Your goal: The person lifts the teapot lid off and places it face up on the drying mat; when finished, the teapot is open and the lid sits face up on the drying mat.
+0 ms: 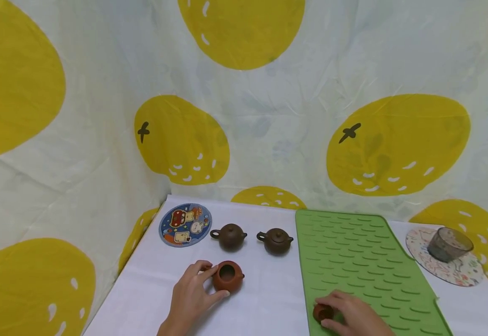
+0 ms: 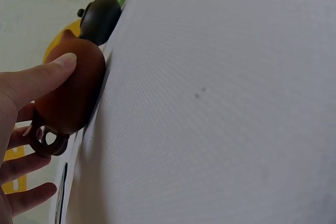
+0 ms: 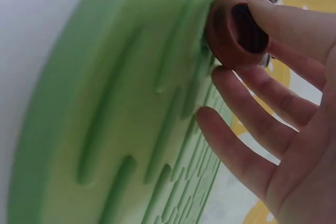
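In the head view my left hand (image 1: pixel 191 291) grips a reddish-brown clay teapot (image 1: pixel 236 281) with its round mouth uncovered and its spout to the right. The left wrist view shows the thumb (image 2: pixel 65 62) against the teapot's side and fingers around the handle (image 2: pixel 39 144). At the green mat's near left, my right hand (image 1: pixel 353 315) pinches a small round reddish-brown clay piece (image 3: pixel 226 35). Its dark hollow faces up; whether it is a lid or a cup I cannot tell. The other right fingers are spread in the right wrist view.
Two dark brown lidded teapots (image 1: pixel 230 237) (image 1: pixel 275 241) stand behind the left hand. Beside them lies a blue cartoon coaster (image 1: pixel 168 235). A ridged green mat (image 1: pixel 345 252) covers the right side. Farther right, a smoky glass (image 1: pixel 447 247) stands on a patterned round coaster (image 1: pixel 458 276).
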Demonstrator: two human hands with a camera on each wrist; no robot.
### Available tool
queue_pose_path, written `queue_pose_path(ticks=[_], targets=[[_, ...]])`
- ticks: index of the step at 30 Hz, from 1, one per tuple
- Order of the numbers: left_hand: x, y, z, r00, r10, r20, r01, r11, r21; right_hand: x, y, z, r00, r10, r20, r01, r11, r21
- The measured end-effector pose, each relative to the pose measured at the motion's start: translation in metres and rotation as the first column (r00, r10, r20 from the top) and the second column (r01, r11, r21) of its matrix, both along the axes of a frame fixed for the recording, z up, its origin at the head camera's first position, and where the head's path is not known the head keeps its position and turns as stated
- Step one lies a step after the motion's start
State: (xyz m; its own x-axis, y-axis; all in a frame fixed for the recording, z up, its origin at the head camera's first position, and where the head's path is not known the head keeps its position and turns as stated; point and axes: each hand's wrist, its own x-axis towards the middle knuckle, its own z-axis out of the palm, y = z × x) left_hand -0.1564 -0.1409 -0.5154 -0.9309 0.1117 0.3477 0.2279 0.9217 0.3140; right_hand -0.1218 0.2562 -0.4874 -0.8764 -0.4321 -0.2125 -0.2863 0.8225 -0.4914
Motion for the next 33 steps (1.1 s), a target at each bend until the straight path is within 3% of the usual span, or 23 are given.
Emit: queue_pose_path(ticks=[8, 16, 33], targets=[[0.000, 0.000, 0.002, 1.000, -0.002, -0.014, 0.002, 1.000, -0.003, 0.006, -0.007, -0.006, 0.993, 0.022, -0.112, -0.008, 0.993, 0.119], [0.001, 0.000, 0.004, 1.000, 0.003, 0.010, -0.003, 1.000, 0.001, 0.013, -0.011, -0.005, 0.977, 0.033, -0.212, -0.004, 0.991, 0.137], [0.002, 0.001, 0.003, 0.999, 0.013, 0.036, -0.014, 1.000, 0.012, 0.017, -0.010, -0.011, 0.972, -0.034, -0.234, 0.061, 0.992, 0.108]])
